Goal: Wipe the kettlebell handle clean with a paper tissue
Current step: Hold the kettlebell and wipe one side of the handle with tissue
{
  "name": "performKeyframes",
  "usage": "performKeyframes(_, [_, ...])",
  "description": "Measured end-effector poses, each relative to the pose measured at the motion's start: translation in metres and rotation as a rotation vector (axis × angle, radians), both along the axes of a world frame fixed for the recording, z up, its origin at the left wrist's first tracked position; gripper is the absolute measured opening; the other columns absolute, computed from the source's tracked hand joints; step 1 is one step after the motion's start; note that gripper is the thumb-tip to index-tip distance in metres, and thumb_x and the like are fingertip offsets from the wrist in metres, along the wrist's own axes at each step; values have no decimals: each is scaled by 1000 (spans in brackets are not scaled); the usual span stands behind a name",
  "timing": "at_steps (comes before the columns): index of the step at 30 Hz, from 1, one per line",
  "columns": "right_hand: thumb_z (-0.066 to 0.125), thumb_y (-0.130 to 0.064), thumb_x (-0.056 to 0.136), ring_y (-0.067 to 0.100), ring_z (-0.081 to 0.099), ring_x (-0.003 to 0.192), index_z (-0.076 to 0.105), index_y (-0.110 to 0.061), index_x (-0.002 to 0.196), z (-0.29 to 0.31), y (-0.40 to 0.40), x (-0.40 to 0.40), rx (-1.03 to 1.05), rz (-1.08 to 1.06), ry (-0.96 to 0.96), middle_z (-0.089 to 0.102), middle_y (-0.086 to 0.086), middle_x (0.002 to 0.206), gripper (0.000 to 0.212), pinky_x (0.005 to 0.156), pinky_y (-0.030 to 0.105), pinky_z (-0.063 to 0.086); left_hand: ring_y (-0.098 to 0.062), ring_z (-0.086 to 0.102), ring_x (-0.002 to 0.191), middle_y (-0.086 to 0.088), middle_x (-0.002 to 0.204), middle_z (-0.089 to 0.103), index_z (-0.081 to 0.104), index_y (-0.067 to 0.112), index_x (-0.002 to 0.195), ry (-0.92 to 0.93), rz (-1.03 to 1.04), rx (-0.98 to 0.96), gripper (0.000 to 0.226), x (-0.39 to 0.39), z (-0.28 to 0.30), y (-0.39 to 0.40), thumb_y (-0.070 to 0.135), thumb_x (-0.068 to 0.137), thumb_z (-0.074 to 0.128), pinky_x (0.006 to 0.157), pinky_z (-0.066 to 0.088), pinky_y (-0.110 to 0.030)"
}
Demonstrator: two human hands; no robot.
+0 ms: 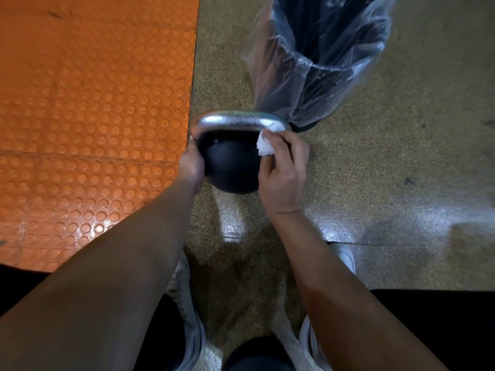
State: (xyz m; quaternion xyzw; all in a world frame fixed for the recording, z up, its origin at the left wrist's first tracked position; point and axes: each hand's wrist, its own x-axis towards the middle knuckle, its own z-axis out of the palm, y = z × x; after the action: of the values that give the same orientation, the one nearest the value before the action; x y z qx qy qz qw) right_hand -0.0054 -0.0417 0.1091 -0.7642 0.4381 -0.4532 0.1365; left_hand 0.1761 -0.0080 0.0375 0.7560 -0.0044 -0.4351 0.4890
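Down on the speckled tan floor [375,167], right beside the edge of the bumpy orange rubber mat [93,103], sits the round black kettlebell [231,164] with its shiny silver metal handle [235,119]. It rests between the person's two hands, a little in front of their feet.

The crumpled white paper tissue [265,145] is pinched in the right hand [284,170], whose fingers curl round it. The tissue is pressed on the right end of the handle, where the bar bends down to the ball. The left hand [191,162] holds the left side of the kettlebell, with fingers curled round near the bottom of the handle on that side, and it looks like it keeps the weight steady.

I think the wiping is under way but not done. The tissue touches only the right corner now. The top of the bar and the left bend are bare, and tiny spots or drops seem to sit on the top. So those parts likely need a rub. I cannot tell how clean the handle's far side is.

Counting things: one kettlebell, one handle, one tissue, two hands. Just behind the kettlebell stands one dark bin with a clear plastic bag liner [321,62], which could take the tissue at the end. Near the bottom are two white shoes [344,257]. One orange mat lies to the left.
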Motion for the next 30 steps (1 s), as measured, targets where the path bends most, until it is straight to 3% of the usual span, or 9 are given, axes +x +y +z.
performKeyframes(3, [60,20,83,28,57,105,76,4,110,-1,3,-6,37,-12,-16,65,24,108,34,100,26,48,-26,55,124,-9,129,62,58,5,133,3,6,4,60,-1,2,1,52,102,39,111,42,-45])
performKeyframes(9, [62,18,84,30,62,101,76,3,109,0,4,0,52,27,-12,58,7,116,32,96,27,52,-26,56,122,-8,127,63,58,6,133,1,12,7,61,-2,3,-1,55,101,38,111,43,-44])
performKeyframes(13, [63,21,84,29,63,102,75,3,109,4,0,-3,57,-21,-43,66,20,107,33,95,29,54,-26,54,125,-10,132,62,57,5,134,6,9,4,62,-1,3,0,54,102,38,112,40,-44])
performKeyframes(19, [63,18,84,31,63,102,76,3,109,-1,5,2,76,-12,-29,65,22,107,32,95,28,53,-25,55,123,-9,130,63,59,6,133,12,9,9,61,-3,6,0,54,101,38,112,41,-45])
performKeyframes(26, [64,16,85,36,67,97,75,5,107,-1,1,4,55,28,-83,65,23,106,26,84,45,60,-25,56,122,-9,127,64,60,4,131,-1,17,4,59,-3,7,-1,51,103,38,111,42,-45])
performKeyframes(30, [63,15,86,37,68,98,74,5,107,-5,-1,-3,58,-52,-113,66,22,106,26,84,46,60,-25,54,124,-8,126,63,58,5,132,-3,9,0,58,-4,8,0,50,104,37,112,41,-44])
